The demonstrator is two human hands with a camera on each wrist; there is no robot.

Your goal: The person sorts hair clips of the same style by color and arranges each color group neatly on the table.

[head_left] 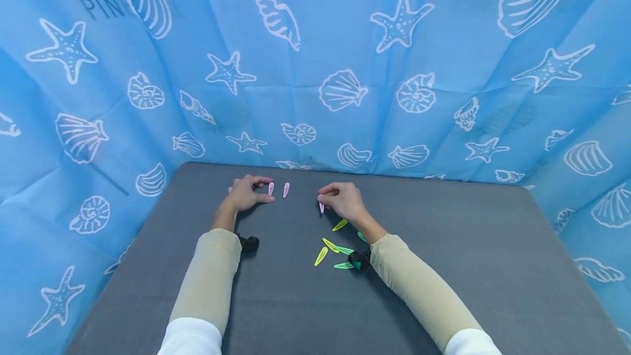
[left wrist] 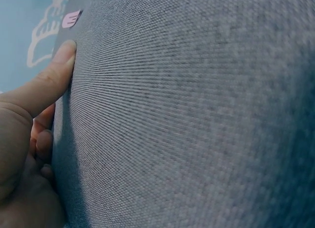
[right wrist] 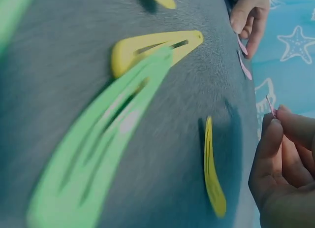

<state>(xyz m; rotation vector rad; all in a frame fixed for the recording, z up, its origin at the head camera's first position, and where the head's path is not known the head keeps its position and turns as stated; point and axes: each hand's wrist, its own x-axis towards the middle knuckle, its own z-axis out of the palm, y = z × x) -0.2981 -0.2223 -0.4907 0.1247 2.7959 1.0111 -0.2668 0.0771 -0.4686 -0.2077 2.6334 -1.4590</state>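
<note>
Near the back of the table, my left hand (head_left: 245, 193) has its forefinger and thumb at the two ends of a pink hair clip (head_left: 271, 188), holding it at the tabletop. A second pink hair clip (head_left: 286, 189) lies just to the right of it, roughly parallel. My right hand (head_left: 345, 200) pinches another pink hair clip (head_left: 321, 207) between thumb and forefinger; the right wrist view shows this clip (right wrist: 270, 105) edge-on, raised off the cloth. In the left wrist view the thumb (left wrist: 51, 78) is stretched out and hides the held clip.
Below my right hand lie several loose yellow clips (head_left: 321, 256) and green clips (head_left: 343, 265), some overlapping, partly hidden by the black wrist camera (head_left: 359, 259). Grey cloth covers the table (head_left: 276, 300). A blue curtain with sea shells (head_left: 315, 43) hangs behind and along the sides.
</note>
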